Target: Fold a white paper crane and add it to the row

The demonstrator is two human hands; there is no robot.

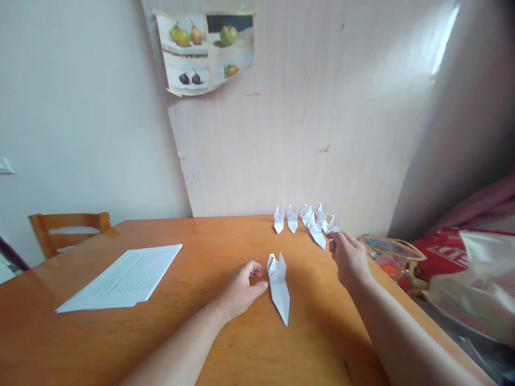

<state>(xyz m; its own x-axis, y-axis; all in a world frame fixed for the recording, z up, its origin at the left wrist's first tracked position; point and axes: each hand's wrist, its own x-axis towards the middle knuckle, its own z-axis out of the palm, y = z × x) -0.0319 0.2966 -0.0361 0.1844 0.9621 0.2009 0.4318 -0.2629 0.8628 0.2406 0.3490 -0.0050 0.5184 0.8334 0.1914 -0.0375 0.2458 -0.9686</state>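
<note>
On the orange wooden table point(169, 332) lies a white folded paper figure point(279, 287), pointed end toward me. My left hand point(241, 289) rests beside it, fingers curled, thumb and fingertips touching its left edge. My right hand point(349, 258) reaches toward the far edge, fingers closed on another white folded figure point(322, 235) at the right end of a row of several small folded paper figures point(292, 219) along the wall.
A stack of printed paper sheets point(123, 279) lies at the left. A wooden chair point(68, 228) stands behind the table's left corner. A clear bag with colourful things point(388, 257) and a red-and-white plastic bag point(470, 284) sit off the right edge. A fruit picture point(207, 51) hangs on the wall panel.
</note>
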